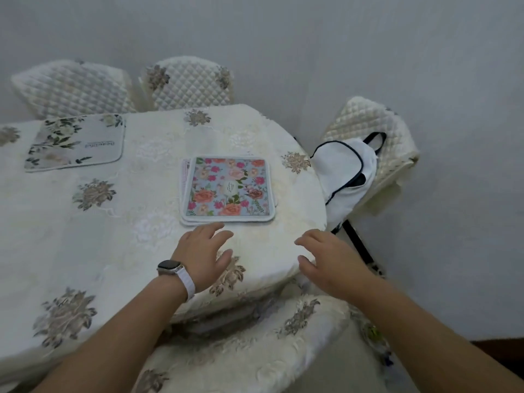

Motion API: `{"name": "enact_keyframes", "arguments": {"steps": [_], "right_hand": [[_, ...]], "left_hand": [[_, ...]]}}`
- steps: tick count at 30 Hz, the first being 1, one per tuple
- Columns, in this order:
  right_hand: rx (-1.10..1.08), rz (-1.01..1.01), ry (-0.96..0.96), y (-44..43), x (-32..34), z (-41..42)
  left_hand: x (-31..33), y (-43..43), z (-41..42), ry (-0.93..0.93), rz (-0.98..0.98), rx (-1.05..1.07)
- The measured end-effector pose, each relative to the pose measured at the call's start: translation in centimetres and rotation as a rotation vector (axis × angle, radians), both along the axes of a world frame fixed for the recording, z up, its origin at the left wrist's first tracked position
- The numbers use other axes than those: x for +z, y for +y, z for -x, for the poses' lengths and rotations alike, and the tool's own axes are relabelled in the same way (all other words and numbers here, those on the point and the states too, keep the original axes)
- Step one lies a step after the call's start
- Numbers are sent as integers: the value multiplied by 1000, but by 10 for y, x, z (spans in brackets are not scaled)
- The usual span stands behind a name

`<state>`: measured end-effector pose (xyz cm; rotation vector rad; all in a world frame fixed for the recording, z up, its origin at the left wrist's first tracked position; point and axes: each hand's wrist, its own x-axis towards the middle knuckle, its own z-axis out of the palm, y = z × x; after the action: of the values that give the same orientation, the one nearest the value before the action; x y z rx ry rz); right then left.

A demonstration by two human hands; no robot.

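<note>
Tablecloth (141, 222) is cream with embroidered flowers. Floral mat stack (228, 188) lies flat near its right edge, grey mat (76, 141) at far left. Left hand (202, 256) and right hand (331, 259) are both relaxed, fingers spread, empty, just short of the stack. Quilted chairs (187, 83) surround it, white backpack (343, 171) on the right one, grey wall (283, 38) behind.

Both hands, left hand (203, 252) and right hand (330, 258), spread open below the floral mat stack (229, 189) at frame centre.
</note>
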<state>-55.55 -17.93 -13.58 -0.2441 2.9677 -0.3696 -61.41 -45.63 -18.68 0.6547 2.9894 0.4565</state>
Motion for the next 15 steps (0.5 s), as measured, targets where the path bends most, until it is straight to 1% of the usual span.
{"name": "enact_keyframes", "arguments": {"steps": [4,9,12,15], "right_hand": [[66,8,-35,-5,-13,34],[92,64,-162,-4,-37,68],[105,118,-232,2,-59,91],[132,167,-284,13,-79,117]], "left_hand": [[-9,-16,15,-19,64,38],[-28,-22,39,-78,114,145],[-37,-10,56,-81,154,177],[-43,10,66,-117,145,234]]}}
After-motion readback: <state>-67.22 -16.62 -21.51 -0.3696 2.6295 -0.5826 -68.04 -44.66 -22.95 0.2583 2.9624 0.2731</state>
